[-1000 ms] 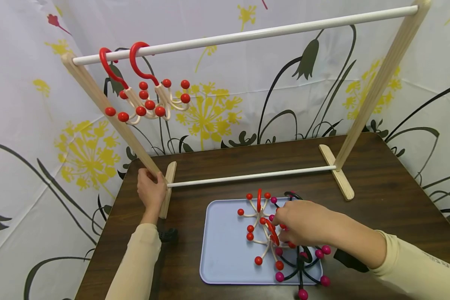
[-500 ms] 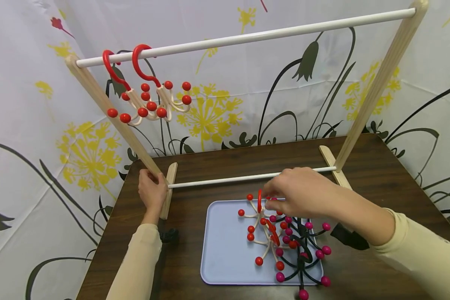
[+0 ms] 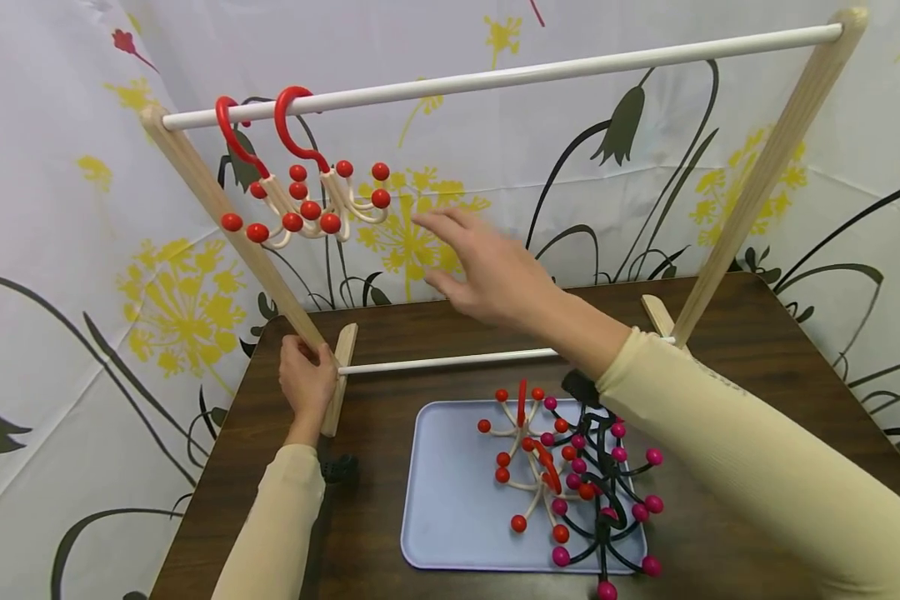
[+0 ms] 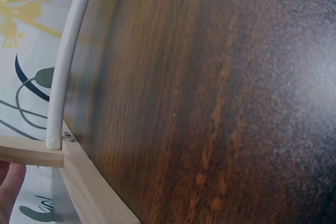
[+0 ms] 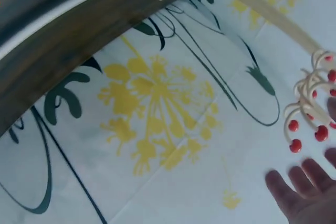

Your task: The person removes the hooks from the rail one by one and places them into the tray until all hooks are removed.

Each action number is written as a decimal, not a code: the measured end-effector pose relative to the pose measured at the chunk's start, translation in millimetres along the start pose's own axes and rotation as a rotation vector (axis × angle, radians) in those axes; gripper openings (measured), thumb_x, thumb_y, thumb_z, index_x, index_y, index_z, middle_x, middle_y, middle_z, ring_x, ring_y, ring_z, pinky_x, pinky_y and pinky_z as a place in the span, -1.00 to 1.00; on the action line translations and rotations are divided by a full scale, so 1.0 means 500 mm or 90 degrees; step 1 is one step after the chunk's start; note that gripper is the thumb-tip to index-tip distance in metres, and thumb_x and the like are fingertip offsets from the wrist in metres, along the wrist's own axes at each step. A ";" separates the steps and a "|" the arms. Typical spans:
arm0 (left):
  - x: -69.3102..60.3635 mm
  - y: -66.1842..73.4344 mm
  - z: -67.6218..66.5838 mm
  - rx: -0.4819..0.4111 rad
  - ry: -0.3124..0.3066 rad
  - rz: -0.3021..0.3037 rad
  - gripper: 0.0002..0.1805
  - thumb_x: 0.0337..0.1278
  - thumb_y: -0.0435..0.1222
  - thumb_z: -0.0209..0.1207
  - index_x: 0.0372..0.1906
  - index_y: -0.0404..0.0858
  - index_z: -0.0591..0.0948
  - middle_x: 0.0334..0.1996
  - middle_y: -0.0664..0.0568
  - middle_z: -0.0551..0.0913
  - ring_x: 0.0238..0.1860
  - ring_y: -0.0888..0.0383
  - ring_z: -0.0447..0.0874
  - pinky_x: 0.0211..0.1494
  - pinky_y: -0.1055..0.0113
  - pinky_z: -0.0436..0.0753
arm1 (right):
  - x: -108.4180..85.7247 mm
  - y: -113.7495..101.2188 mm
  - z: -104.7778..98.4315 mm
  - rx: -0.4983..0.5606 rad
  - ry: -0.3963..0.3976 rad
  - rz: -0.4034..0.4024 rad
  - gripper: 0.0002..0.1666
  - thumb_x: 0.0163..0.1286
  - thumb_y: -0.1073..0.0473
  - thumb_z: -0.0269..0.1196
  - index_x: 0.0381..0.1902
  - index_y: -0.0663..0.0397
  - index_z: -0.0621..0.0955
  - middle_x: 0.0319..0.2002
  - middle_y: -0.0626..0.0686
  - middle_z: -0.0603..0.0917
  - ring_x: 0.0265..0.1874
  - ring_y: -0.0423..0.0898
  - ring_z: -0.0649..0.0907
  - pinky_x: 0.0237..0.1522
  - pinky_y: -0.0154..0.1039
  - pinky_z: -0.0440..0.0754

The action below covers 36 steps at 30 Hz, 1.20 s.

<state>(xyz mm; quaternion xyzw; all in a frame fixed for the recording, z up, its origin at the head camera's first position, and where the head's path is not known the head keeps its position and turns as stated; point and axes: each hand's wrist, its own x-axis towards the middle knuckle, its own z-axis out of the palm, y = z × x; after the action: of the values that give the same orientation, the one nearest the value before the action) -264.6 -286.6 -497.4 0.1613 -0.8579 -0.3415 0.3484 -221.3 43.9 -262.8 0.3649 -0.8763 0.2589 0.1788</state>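
Observation:
Two red-hooked hangers (image 3: pixel 337 196) with cream arms and red balls hang at the left of the white top rod (image 3: pixel 495 79). My right hand (image 3: pixel 495 271) is in the air to their right, fingers spread, holding nothing; in the right wrist view its fingers (image 5: pixel 304 182) show below the hangers (image 5: pixel 310 98). My left hand (image 3: pixel 306 377) grips the base of the left wooden post (image 3: pixel 258 267); in the left wrist view a finger (image 4: pixel 11 184) touches the post (image 4: pixel 31 153).
On the blue tray (image 3: pixel 450 500) lie red-hooked hangers (image 3: pixel 543 467) at the middle and black ones with magenta balls (image 3: pixel 603 533) at its right side. The lower white rod (image 3: pixel 450 362) runs behind it. A patterned curtain (image 3: pixel 435 275) hangs behind the table (image 3: pixel 375 467).
My right hand has left the hangers on the tray, rising up and left toward the hanging ones, its fingers spreading. My left hand has stayed on the post.

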 end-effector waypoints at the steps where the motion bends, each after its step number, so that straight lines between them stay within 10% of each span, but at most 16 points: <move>1: -0.001 -0.001 0.000 0.002 0.000 -0.002 -0.74 0.18 -0.27 0.20 -0.13 -0.32 0.45 -0.32 -0.14 0.46 -0.29 -0.16 0.48 -0.21 -0.09 0.39 | 0.019 -0.001 0.005 0.018 0.025 -0.005 -0.27 0.34 0.08 0.29 0.42 0.02 0.34 0.28 0.03 0.44 0.18 -0.06 0.50 0.08 -0.19 0.49; 7: -0.002 0.002 -0.002 0.005 -0.004 -0.004 -0.73 0.19 -0.26 0.22 -0.13 -0.30 0.44 -0.31 -0.15 0.47 -0.28 -0.16 0.48 -0.21 -0.10 0.40 | 0.115 -0.024 0.019 0.134 0.095 -0.043 -0.37 0.42 0.17 0.18 0.41 0.14 0.35 0.33 0.05 0.44 0.33 -0.18 0.36 0.29 -0.40 0.21; 15: 0.000 0.007 -0.002 0.000 -0.006 0.009 -0.74 0.19 -0.26 0.22 -0.14 -0.31 0.43 -0.32 -0.17 0.48 -0.30 -0.16 0.48 -0.22 -0.10 0.40 | 0.172 -0.075 0.030 0.288 -0.062 0.071 -0.24 0.50 0.02 0.02 0.56 -0.07 0.06 0.44 -0.09 0.29 0.30 -0.22 0.39 0.24 -0.34 0.32; 25: -0.007 -0.001 -0.001 -0.003 0.002 0.009 -0.75 0.19 -0.30 0.23 -0.14 -0.32 0.45 -0.31 -0.17 0.49 -0.29 -0.16 0.49 -0.21 -0.11 0.41 | 0.170 -0.072 0.038 0.276 -0.081 0.143 -0.31 0.55 -0.08 -0.03 0.53 -0.04 0.14 0.11 -0.02 0.55 0.00 -0.17 0.54 -0.02 -0.30 0.46; 36: -0.009 0.007 -0.007 -0.004 -0.003 0.005 -0.74 0.19 -0.28 0.23 -0.14 -0.32 0.44 -0.31 -0.17 0.48 -0.29 -0.16 0.48 -0.20 -0.10 0.40 | 0.156 -0.042 0.013 0.195 -0.048 0.181 -0.41 0.47 0.26 -0.18 0.42 -0.08 0.37 -0.02 -0.01 0.58 -0.53 -0.10 0.38 -0.55 -0.34 0.26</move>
<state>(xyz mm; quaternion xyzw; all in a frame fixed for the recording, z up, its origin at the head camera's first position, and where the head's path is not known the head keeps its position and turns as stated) -259.0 -283.4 -495.6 0.1562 -0.8584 -0.3432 0.3478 -259.0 -15.2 -222.3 0.2702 -0.8755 0.3975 0.0499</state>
